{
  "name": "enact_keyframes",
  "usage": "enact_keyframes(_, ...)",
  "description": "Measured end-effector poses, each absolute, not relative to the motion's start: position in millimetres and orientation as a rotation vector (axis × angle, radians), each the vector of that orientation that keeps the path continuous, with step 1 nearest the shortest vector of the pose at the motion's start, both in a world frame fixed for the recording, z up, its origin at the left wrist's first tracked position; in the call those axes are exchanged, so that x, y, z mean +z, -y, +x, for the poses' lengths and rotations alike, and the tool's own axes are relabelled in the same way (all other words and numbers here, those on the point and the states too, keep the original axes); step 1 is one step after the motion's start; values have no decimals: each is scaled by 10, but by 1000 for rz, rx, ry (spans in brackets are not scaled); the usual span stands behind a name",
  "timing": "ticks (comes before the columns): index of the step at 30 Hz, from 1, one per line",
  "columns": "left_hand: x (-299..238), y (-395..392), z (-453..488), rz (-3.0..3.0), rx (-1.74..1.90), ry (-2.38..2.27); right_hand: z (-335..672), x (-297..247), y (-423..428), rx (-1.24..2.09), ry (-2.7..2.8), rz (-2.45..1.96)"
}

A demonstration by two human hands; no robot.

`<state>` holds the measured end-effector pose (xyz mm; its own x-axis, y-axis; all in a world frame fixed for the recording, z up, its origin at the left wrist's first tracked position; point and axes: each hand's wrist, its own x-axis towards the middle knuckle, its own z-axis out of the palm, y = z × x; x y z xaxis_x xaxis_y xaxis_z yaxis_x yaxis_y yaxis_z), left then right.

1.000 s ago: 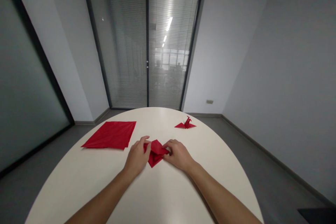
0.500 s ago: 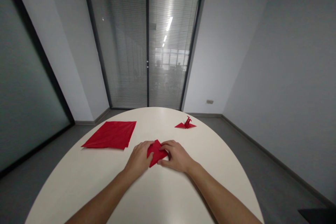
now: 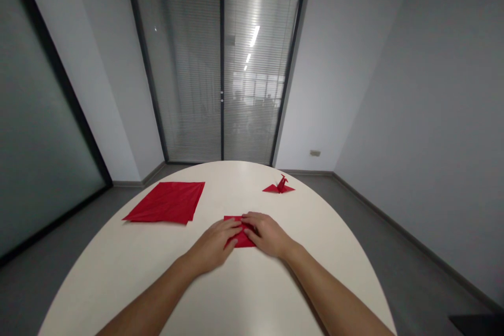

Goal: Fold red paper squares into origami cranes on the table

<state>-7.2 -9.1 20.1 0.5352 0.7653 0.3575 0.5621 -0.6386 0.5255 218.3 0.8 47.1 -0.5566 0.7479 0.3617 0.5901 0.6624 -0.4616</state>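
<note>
A small red folded paper lies flat on the white round table in front of me. My left hand rests on its left part with the fingers stretched flat. My right hand presses on its right part, fingers extended and lying flat over the paper. Most of the paper is hidden under the two hands; only a strip between them and its far edge show.
A stack of flat red paper sheets lies at the table's left. A finished red paper crane stands at the far right of the table. Beyond are glass doors with blinds and a grey floor.
The paper stood up loosely between my pinching fingers one second ago. Now it is pressed flat on the table and both hands lie flat on it.
</note>
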Motion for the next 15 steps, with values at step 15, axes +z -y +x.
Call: enact_keyframes(15, 196, 55, -79, 2540, 621, -1546, 2133, 457, 15, 388, 2514, -1037)
